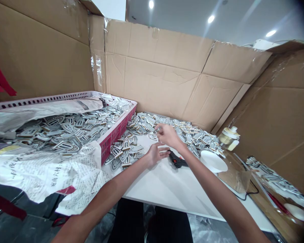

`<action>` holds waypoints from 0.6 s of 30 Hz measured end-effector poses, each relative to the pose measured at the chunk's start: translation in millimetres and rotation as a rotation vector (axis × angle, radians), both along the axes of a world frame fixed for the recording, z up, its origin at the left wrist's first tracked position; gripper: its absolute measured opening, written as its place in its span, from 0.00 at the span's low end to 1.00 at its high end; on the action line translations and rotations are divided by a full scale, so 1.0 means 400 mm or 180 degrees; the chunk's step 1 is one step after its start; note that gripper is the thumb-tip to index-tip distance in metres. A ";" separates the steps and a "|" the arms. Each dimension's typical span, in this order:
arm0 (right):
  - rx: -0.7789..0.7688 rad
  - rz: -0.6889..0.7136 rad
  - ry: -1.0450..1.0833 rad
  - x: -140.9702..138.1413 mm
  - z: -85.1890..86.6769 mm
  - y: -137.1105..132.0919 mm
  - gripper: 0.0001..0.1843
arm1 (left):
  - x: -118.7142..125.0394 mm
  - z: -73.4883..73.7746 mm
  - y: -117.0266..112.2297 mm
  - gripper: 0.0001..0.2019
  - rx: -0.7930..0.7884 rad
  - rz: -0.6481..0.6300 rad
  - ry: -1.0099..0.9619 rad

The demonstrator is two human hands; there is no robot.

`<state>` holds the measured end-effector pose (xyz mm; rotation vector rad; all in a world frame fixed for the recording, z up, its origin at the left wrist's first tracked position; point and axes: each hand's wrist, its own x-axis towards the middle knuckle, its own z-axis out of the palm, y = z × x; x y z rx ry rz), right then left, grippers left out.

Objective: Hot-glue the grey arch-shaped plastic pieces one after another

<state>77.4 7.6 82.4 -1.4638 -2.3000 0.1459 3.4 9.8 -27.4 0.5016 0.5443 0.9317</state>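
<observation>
My right hand [166, 134] reaches over the white table [167, 185], its fingers pinched on a small silver emblem piece at the edge of a long pile of emblems [187, 133]. A little nearer to me, my left hand [155, 153] hovers above the table with fingers partly spread and nothing visible in it. A black and red glue gun [176, 160] lies just right of that hand. More emblems [124, 150] lie scattered to its left.
A red basket [116, 130] lined with newspaper, holding several emblems, stands at the left. A white bowl [213, 161] and a small jar [229, 138] sit to the right. Cardboard walls [167, 77] enclose the table. A cable and another bowl [297, 212] lie far right.
</observation>
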 end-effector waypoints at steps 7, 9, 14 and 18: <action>0.0332 -0.0196 -0.1439 0.123 0.006 -0.097 0.16 | -0.012 0.004 0.004 0.19 -0.0341 -0.0280 -0.0320; 0.0385 0.0172 -0.1698 0.125 -0.038 -0.114 0.14 | -0.014 0.004 0.004 0.20 -0.0231 -0.0448 -0.0250; 0.0684 0.0951 -0.1120 0.138 -0.105 -0.132 0.09 | -0.015 -0.001 0.005 0.15 0.0112 -0.0653 -0.0214; 0.0839 0.0860 -0.0006 0.210 -0.070 -0.143 0.12 | -0.017 0.006 0.001 0.08 0.0087 -0.0436 -0.0328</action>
